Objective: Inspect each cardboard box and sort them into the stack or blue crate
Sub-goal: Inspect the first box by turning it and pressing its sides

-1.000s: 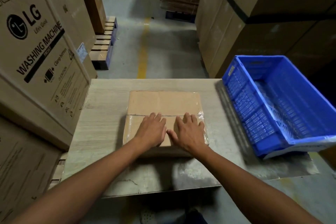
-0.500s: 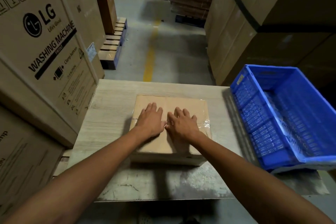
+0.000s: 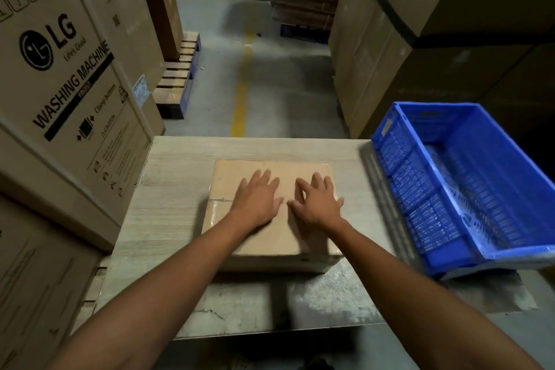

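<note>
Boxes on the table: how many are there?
1. The box lies in the middle of the table, left of the crate, with the left hand and the right hand resting on its top. No other shows; the arms hide little of the table.

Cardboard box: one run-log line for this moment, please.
cardboard box on table | left hand, right hand rest on top | blue crate beside

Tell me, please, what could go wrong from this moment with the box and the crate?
1. The left hand and right hand lie flat on top of the box, gripping nothing; a lift from there could slip.
2. The crate seems to reach past the right edge of the table; a box dropped in might tip it.
3. The hands cover the box's middle, so damage there could be missed.
</note>
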### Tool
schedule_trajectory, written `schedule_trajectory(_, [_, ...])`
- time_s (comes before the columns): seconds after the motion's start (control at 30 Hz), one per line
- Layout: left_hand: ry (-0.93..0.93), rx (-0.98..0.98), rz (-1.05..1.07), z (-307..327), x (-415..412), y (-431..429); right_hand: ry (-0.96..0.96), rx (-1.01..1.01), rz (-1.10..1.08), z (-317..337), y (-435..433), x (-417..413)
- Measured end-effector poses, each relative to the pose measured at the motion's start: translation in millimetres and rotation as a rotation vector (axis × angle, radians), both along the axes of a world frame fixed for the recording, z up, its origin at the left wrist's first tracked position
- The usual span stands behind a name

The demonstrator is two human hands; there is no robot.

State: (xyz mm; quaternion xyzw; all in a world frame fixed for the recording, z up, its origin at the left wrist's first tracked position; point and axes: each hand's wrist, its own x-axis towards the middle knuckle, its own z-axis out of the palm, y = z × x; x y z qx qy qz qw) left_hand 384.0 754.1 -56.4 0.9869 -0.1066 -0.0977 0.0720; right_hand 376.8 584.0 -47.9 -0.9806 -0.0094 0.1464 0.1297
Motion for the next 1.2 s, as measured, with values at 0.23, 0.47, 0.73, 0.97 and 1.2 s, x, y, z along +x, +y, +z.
schedule_trajectory(0.23, [0.01,-0.199,0.615,-14,-24,37,-0.153,0.037,-0.289,-17,4,-46])
schedule_trajectory(0.47, [-0.003,-0.621,0.827,9,-23,59,-0.126,0.28,-0.417,-5,-8,-32])
schedule_trajectory(0.73, [-0.216,-0.697,0.817,36,-45,74,-0.269,0.396,-0.408,22,-14,-37])
schedule_trajectory(0.97, [-0.457,-1.023,0.642,9,-90,91,-0.36,0.471,-0.465,22,-16,-70])
schedule_trajectory(1.2, [-0.44,-1.073,0.567,-4,-135,89,-0.443,0.595,-0.542,-8,-15,-113])
